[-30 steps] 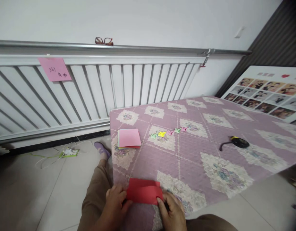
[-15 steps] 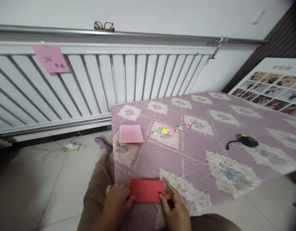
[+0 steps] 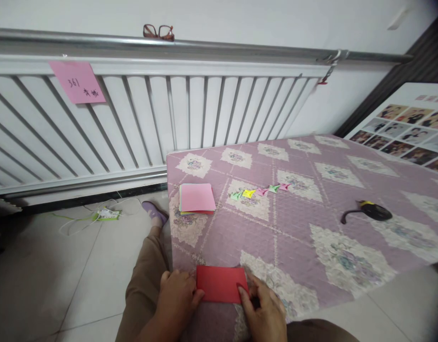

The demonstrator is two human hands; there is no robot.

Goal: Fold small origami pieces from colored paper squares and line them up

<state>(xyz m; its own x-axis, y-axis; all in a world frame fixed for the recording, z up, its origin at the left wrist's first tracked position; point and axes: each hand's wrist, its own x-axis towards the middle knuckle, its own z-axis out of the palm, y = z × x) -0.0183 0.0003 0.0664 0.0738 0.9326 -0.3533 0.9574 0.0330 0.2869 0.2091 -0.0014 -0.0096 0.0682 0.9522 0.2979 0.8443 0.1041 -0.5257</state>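
Note:
A red sheet of paper, wider than it is deep and apparently folded, lies at the near edge of the table. My left hand grips its left edge, the thumb over the lower left corner. At the opposite end, my right hand pinches the paper with the thumb on top and the fingers round the right edge. Farther up sits a stack of coloured paper with a pink sheet uppermost. To its right runs a row of small folded paper pieces in green, yellow and pink.
A floral purple cloth covers the table. Toward the right lies a black object with a strap. Behind stands a white radiator with a pink note; glasses rest on the pipe above. A power strip is on the floor.
The whole view has shifted slightly, so things appear a little farther right. Both hands keep their hold on the red paper, which stays in place on the table.

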